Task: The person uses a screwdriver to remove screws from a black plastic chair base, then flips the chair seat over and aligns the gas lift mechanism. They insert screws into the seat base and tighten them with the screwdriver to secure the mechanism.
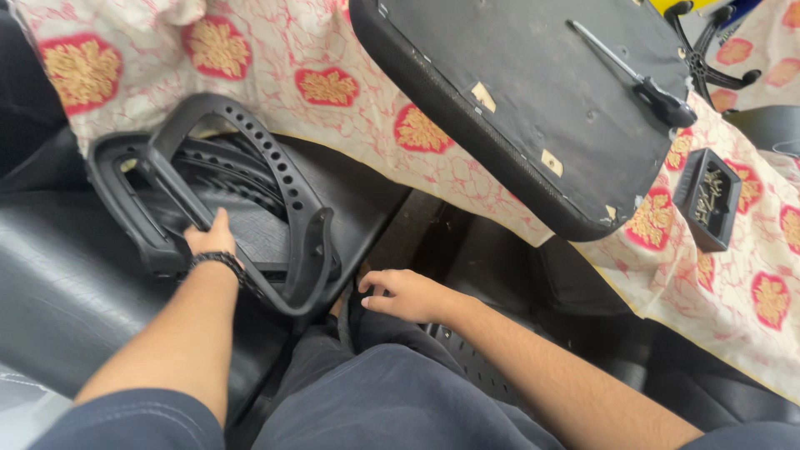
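nearest the camera: person's lap in dark blue-grey trousers, both bare forearms reaching fwd.

right hand sits just past the knee, palm down, fingers loosely curled and a bit spread, gripping nothing; fingertips at the edge of the dark gap btwn the seats. can't tell if they touch anything under there.

left hand, w/ a black beaded wristband, is further out to the left. fingers closed over the inner bar of a black plastic perforated chair-back frame, thumb pointing up along it. the frame is a curved loop w/ rows of small holes; lies tilted on a black leatherette cushion, its near end close to the person's knee. a second black plastic frame piece sits under/behind it, the two overlapping.

beyond: cream cloth w/ red-and-gold floral medallions spread over the surface, running left to far right.

on the cloth, upper middle: large black padded seat base turned underside up, tilted, near corner overhanging the gap. a black-handled screwdriver lies on top of it. just right of the base, on the cloth, a small black rectangular tray of screws. far top right: black chair legs w/ castors, partly cut off.
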